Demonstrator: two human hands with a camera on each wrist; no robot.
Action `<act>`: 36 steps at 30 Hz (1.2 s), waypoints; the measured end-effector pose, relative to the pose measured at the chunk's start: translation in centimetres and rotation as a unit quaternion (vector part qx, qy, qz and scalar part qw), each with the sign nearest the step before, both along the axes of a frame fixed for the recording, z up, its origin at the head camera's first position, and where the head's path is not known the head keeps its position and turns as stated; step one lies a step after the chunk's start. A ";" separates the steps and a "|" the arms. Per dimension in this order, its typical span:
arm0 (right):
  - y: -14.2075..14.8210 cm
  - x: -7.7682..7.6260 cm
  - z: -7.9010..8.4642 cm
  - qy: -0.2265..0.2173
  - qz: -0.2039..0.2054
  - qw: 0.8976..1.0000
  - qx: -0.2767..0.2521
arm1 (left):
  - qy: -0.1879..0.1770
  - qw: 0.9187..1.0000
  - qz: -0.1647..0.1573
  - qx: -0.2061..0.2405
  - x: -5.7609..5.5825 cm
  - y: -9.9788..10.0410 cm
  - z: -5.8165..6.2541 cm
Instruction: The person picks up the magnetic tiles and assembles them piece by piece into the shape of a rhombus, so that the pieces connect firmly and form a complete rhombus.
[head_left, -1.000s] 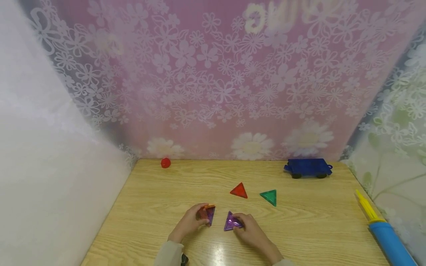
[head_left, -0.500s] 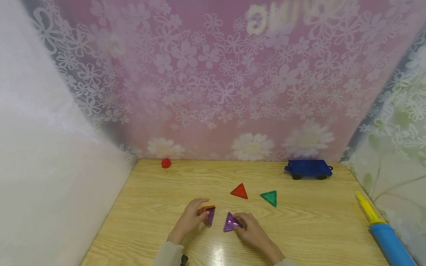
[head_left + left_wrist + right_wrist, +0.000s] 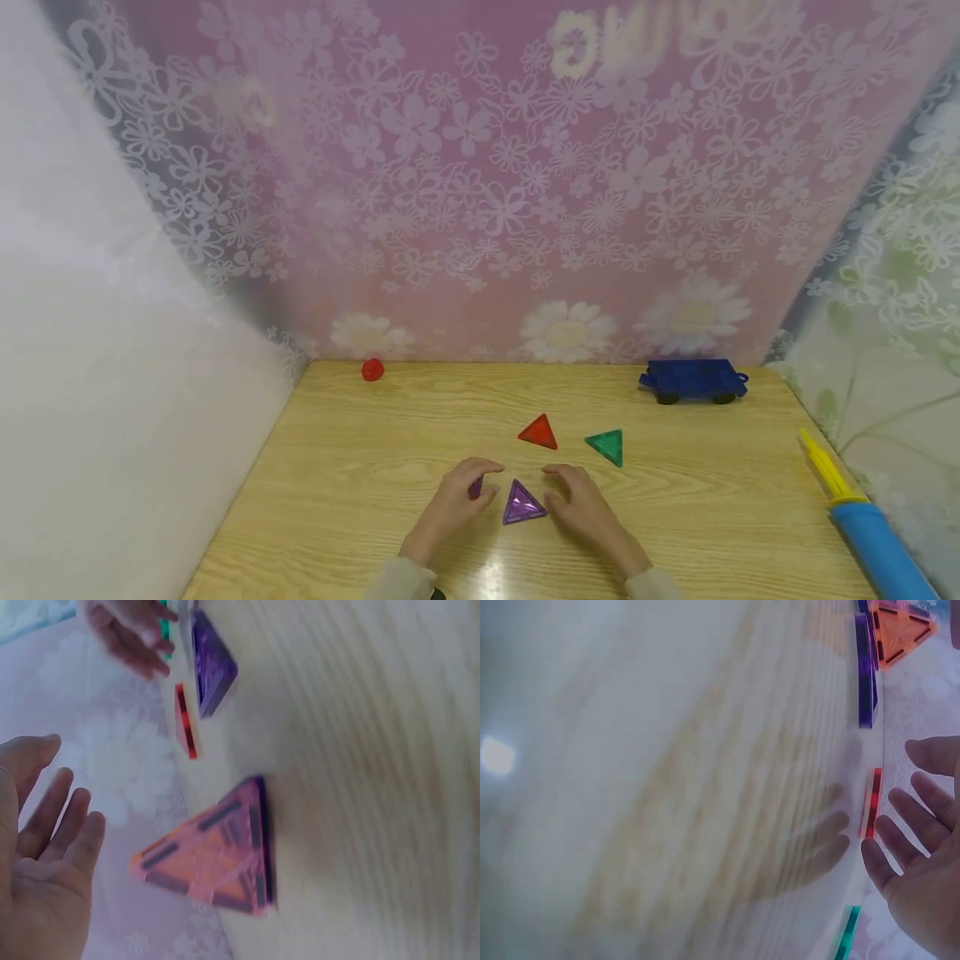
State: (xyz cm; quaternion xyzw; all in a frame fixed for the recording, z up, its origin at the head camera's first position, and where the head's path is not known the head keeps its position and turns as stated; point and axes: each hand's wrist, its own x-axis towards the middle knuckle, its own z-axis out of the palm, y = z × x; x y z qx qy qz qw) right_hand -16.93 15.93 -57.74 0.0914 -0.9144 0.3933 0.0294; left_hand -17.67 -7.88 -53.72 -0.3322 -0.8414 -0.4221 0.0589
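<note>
Nearest the person, two sleeved forearms reach onto the wooden surface [image 3: 337, 500]. Take the flat purple triangle [image 3: 522, 505] as the landmark. It lies flat on the surface, between the two hands.

The left hand [image 3: 454, 504] is just to the landmark's left. Its fingers [image 3: 56, 817] are straight and loosely spread, pinching nothing; the left wrist view shows the open palm apart from the tiles. Under and beside that hand stands a small upright piece, an orange triangle [image 3: 214, 859] joined edge to edge with a second purple triangle [image 3: 476, 487]. From the head view only a sliver of it shows past the fingers, so whether a fingertip brushes it is hard to say; the wrist view suggests a gap.

The right hand [image 3: 585, 508] is just to the landmark's right, close to its edge but seemingly not on it. Its fingers [image 3: 907, 844] are straight and slightly apart, holding nothing.

Beyond the landmark, a red triangle [image 3: 538, 432] lies flat, a little to the right of straight behind. A green triangle [image 3: 607, 445] lies further right at about the same depth, apart from the red one.

Well to the landmark's right, at the surface's edge, lies a blue pump [image 3: 877, 542] with a yellow handle.

Farthest off, by the flowered backdrop [image 3: 480, 183], a small red ball [image 3: 372, 369] sits far behind and to the left of the landmark, and a blue toy wagon [image 3: 693, 380] stands far behind and to the right.
</note>
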 end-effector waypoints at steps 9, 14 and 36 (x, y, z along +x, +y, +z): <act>0.7 -0.7 0.0 -0.006 -0.006 1.000 -0.016 | -0.130 0.989 -0.043 -0.057 1.3 1.8 -1.2; 0.7 -1.2 -0.2 -0.004 -0.007 1.000 -0.007 | -0.163 0.980 -0.059 -0.101 1.7 2.3 -2.3; 0.6 -3.5 -0.7 -0.011 0.019 1.000 0.002 | -0.176 0.971 -0.047 -0.157 1.9 2.3 -3.0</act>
